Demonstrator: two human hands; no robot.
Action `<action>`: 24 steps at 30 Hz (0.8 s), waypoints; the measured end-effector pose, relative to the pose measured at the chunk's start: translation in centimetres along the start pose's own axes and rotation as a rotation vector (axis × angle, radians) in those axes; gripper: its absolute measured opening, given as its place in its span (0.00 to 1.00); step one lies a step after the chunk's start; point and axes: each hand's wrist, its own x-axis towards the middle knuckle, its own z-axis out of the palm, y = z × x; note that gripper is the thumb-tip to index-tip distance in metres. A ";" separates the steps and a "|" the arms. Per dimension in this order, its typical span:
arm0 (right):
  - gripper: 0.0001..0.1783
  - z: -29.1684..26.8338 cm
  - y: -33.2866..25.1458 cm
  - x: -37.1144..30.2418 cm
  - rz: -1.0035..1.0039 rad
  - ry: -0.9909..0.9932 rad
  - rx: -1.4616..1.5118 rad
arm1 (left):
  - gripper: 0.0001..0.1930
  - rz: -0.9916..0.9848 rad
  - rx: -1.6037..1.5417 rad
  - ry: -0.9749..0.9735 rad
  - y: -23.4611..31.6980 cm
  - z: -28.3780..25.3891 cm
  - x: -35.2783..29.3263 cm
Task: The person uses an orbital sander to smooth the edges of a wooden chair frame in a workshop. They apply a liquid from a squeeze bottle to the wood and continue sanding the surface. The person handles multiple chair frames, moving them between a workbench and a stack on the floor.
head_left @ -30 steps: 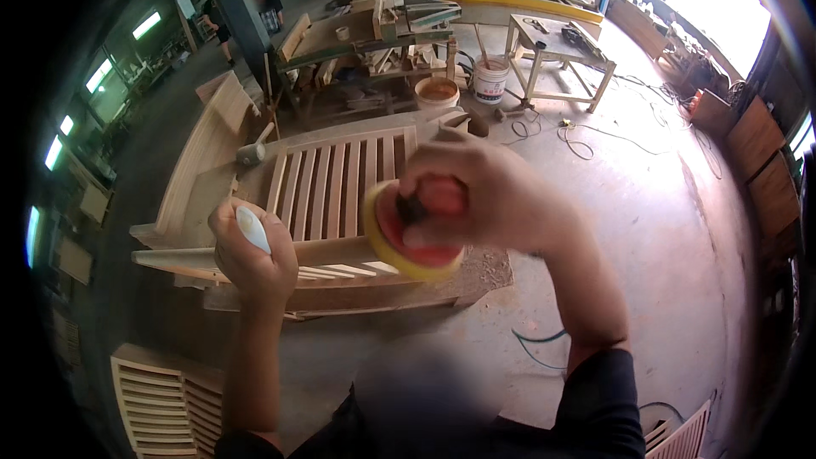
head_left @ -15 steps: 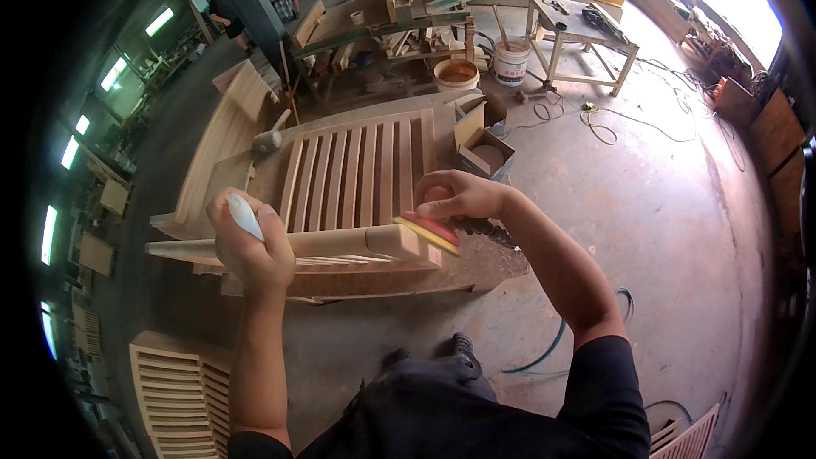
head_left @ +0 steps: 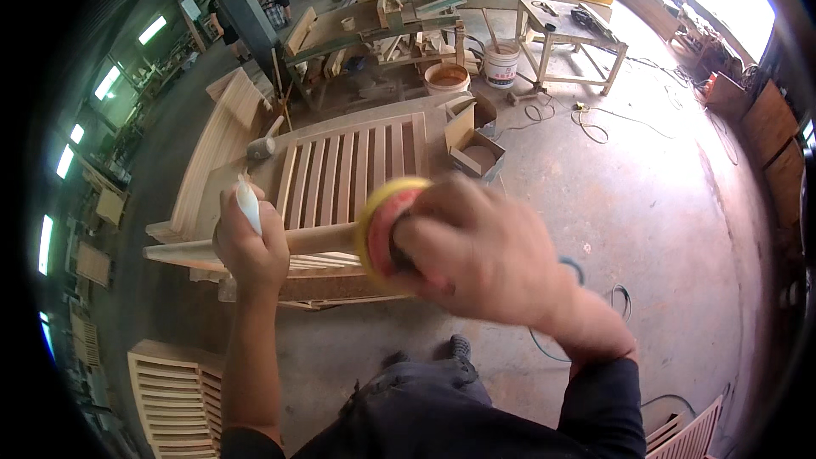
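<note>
My left hand (head_left: 250, 246) is closed around a white squeeze bottle with a pointed tip (head_left: 247, 204), which sticks up past the thumb. That hand is at the near rail of a slatted wooden panel (head_left: 327, 240); whether it also grips the rail is hidden. My right hand (head_left: 476, 255), smeared by motion, is closed on a round sanding pad (head_left: 382, 223) with a red body and yellow rim. The pad is raised in front of the rail's right end and covers it. Pale slats (head_left: 348, 166) run away from me behind the rail.
A mallet (head_left: 262, 148) lies beside stacked curved boards (head_left: 208, 157). Right of the panel sits an open cardboard box with round discs (head_left: 476, 153). Buckets (head_left: 501, 65), a small table (head_left: 569, 34) and loose cables stand farther off. Another slatted piece (head_left: 174, 399) is at lower left.
My right hand has lifted the sanding pad from the rail's right end, nearer to me and leftward, turning its round side into view. In my left hand, the white bottle's tip now points upward.
</note>
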 end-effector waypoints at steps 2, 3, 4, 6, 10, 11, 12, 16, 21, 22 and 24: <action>0.21 2.9 -1.0 -3.1 -0.043 0.166 -0.099 | 0.06 0.022 0.002 0.005 0.0 0.3 0.1; 0.22 4.7 -1.3 -4.6 -0.063 0.253 -0.128 | 0.06 0.032 0.010 0.005 -0.2 0.4 0.0; 0.22 6.5 -1.4 -6.0 -0.083 0.339 -0.161 | 0.06 0.043 0.015 0.006 -0.2 0.6 0.1; 0.21 11.2 -0.9 -8.7 -0.003 0.394 -0.130 | 0.06 0.040 0.005 0.001 -0.1 0.2 0.3; 0.24 18.2 0.5 -14.8 0.156 0.322 -0.062 | 0.06 -0.010 0.000 -0.022 0.0 0.0 0.1; 0.28 18.6 0.1 -16.2 0.293 0.222 0.098 | 0.06 -0.023 -0.042 -0.012 -0.2 0.1 -0.2; 0.31 18.7 -0.1 -17.4 0.439 0.129 0.171 | 0.06 -0.036 -0.082 -0.004 -0.4 0.1 -0.3; 0.46 19.4 -0.2 -22.3 0.958 -0.079 0.328 | 0.07 -0.110 -0.278 -0.025 -1.4 -0.4 -1.1; 0.55 20.1 -0.6 -28.7 1.345 0.199 0.733 | 0.07 -0.157 -0.460 -0.078 -3.8 -2.4 -3.2; 0.57 21.9 0.4 -31.9 1.342 0.239 0.749 | 0.07 -0.188 -0.506 -0.081 -5.1 -3.5 -3.9; 0.52 21.7 0.3 -33.8 1.428 0.359 0.850 | 0.07 -0.280 -0.564 -0.193 -4.7 -4.3 -4.1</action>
